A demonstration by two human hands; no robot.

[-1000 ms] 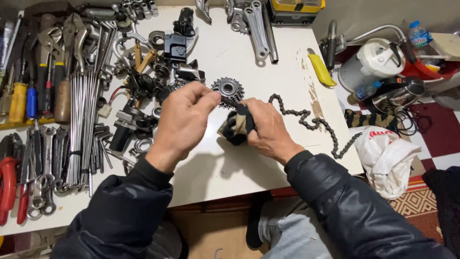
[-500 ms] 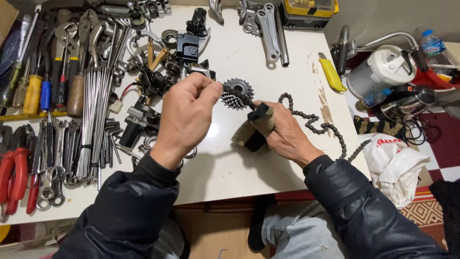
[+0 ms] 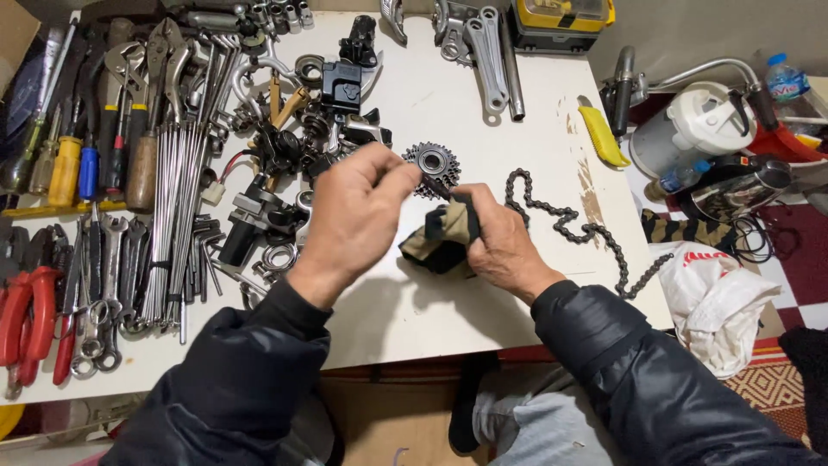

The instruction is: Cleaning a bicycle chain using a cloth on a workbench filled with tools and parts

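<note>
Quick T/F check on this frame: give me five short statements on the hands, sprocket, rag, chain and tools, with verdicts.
1. The left hand pinches the sprocket cluster. True.
2. The right hand holds a dark rag. True.
3. The bike chain is wrapped around the sprocket cluster. False: it lies loose on the white table, to the right of the hands.
4. The red-handled pliers lie at the table's right edge. False: they lie at the left edge.
5. The yellow utility knife lies untouched beyond the chain. True.
</note>
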